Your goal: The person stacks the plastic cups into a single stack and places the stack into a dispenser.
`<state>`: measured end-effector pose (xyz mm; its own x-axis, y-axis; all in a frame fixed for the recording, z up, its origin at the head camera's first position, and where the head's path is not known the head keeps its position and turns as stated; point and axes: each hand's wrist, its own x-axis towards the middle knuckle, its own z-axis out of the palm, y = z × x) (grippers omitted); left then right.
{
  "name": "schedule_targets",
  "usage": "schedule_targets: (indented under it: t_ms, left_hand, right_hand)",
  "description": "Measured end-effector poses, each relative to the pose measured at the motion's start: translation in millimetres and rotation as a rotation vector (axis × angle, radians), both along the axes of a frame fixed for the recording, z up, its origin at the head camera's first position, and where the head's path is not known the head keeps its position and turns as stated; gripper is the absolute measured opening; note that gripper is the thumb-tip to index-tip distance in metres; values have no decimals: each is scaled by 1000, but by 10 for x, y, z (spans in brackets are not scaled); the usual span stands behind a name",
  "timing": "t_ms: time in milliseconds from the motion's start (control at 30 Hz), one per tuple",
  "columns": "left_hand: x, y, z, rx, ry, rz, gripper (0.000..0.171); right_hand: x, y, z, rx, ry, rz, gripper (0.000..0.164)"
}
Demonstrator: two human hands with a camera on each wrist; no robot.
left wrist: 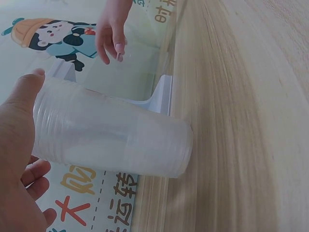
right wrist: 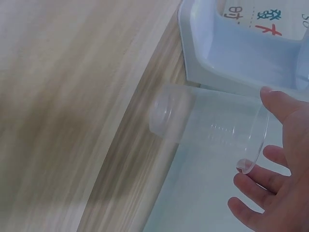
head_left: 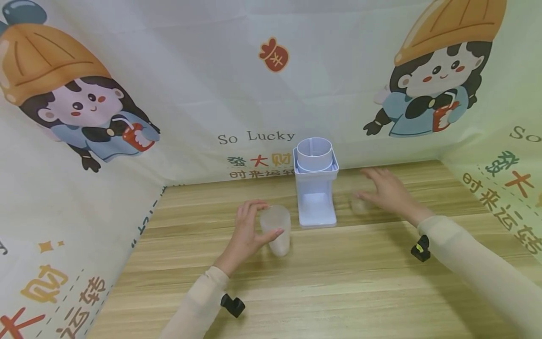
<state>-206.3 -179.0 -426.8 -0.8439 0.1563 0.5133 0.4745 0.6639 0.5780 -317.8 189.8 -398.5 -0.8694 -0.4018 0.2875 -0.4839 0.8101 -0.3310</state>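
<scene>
In the head view, my left hand is around the upper part of a stack of translucent plastic cups that stands upright on the table. Thumb and fingers lie on opposite sides of it; several rims show as ridges on the stack in the left wrist view. Right of the dispenser, my right hand pinches a single clear plastic cup by its rim between thumb and fingertip. Between the hands stands a pale plastic cup dispenser, with a round tube on top and an open bay below.
The wood-grain table stretches in front of the dispenser. Behind it and at both sides hangs a printed cloth with cartoon figures and lettering. A black wrist camera sits at the left sleeve, another camera at the right.
</scene>
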Motion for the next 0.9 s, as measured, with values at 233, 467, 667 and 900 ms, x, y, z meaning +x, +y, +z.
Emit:
schedule_targets:
  t_ms: [233,467,667,900]
  left_hand:
    - [1,-8,-5,-10,26,-5,63]
    - [11,-9,16,-5,-46,5,64]
    - [6,-10,9,-3,-44,8,64]
    - [6,-15,9,-4,-56,7,64]
  right_hand:
    - [147,44,38,-5,-1,28,71]
    - [287,78,74,-9,15,65,70]
    - [401,98,111,8,2,66,72]
    - [554,98,159,-3,-32,74,73]
